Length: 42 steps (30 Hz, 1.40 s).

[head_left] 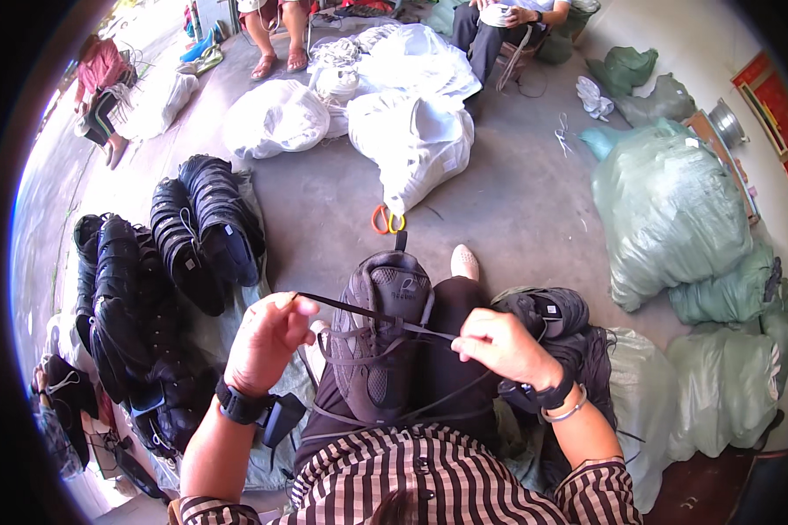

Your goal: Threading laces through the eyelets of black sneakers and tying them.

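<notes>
A dark grey shoe (369,376) with mesh panels rests on my lap, its tongue end with a pull loop pointing away from me. A flat dark shoelace (350,308) is stretched across above its tongue. My left hand (271,341) pinches the lace at the left of the shoe. On the right, my right hand (506,348) pinches the lace between thumb and fingers. More loops of lace hang loosely over the shoe's side and my thighs. Both hands are raised, apart from the shoe's body.
Stacked dark shoes (206,227) stand in rows on the left; another dark pile (556,319) lies by my right thigh. Ahead are orange-and-yellow-handled scissors (388,220) and white sacks (416,140). Green sacks (674,210) line the right wall. Other people sit at the far side.
</notes>
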### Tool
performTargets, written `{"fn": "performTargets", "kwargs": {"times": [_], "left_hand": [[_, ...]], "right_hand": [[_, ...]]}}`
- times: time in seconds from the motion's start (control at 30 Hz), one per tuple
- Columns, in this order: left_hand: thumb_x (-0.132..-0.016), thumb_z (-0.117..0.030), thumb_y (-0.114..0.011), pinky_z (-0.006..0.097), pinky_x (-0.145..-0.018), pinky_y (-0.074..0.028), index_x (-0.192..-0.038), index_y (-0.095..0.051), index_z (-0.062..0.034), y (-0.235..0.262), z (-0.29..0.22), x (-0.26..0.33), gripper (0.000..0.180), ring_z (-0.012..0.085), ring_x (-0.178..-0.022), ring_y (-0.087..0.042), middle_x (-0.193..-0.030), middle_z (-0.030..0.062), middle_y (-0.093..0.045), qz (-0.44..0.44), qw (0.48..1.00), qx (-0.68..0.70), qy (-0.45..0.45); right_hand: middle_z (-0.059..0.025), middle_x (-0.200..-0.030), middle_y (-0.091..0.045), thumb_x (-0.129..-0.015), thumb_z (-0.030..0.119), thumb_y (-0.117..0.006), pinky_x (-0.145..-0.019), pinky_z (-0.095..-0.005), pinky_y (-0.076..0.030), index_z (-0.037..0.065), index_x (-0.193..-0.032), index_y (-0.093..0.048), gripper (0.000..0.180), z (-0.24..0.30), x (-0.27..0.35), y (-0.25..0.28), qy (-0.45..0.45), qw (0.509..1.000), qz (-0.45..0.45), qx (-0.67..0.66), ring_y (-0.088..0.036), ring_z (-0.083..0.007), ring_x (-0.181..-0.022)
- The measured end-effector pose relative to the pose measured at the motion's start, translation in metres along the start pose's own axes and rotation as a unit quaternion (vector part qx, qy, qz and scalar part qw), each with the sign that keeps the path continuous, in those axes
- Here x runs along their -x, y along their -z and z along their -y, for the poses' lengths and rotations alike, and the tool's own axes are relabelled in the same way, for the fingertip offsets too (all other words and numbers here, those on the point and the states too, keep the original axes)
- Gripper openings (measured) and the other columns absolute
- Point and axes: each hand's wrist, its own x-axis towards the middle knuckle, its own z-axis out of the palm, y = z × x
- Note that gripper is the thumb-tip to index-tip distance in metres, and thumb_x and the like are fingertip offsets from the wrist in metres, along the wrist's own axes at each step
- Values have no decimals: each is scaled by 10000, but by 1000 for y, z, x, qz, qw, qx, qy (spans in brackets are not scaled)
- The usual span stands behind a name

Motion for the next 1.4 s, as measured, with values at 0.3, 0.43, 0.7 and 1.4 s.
{"fn": "performTargets", "kwargs": {"times": [0.3,0.43,0.7,1.4], "left_hand": [[-937,-281,-498,375,-983,-407,-1162,-560,0,-49,35,-63,366,239,-1073,-579,-1153,117,-610,13,999,13,-41],[-901,-179,-517,232,-590,-455,-1000,-585,5,69,-1,-51,220,109,-673,-544,-825,37,-561,-166,975,101,-108],[-955,-334,-483,194,-486,-390,-1091,-599,5,194,-65,35,383,49,-505,-400,-751,33,-584,-462,871,52,-155],[-672,-267,-761,338,-631,-487,-689,-645,-128,-82,33,-49,182,229,-764,-563,-728,27,-538,137,627,-753,-147]], "right_hand": [[-6,-626,-569,-932,349,-530,-616,-256,-398,139,-655,-516,348,10,-51,-29,53,772,0,-633,-446,-76,-544],[73,-507,-287,-923,319,-539,-495,-231,-293,181,-591,-380,393,-85,1,24,-87,660,-141,-733,-289,-67,-439],[-4,-515,-478,-916,476,-508,-505,-266,-370,153,-567,-532,476,-244,182,103,-92,611,-305,-725,-415,-112,-481],[-129,-861,-637,-820,77,-632,-739,-352,-496,-2,-967,-629,167,-4,-51,2,142,969,-2,200,-628,-281,-826]]}}
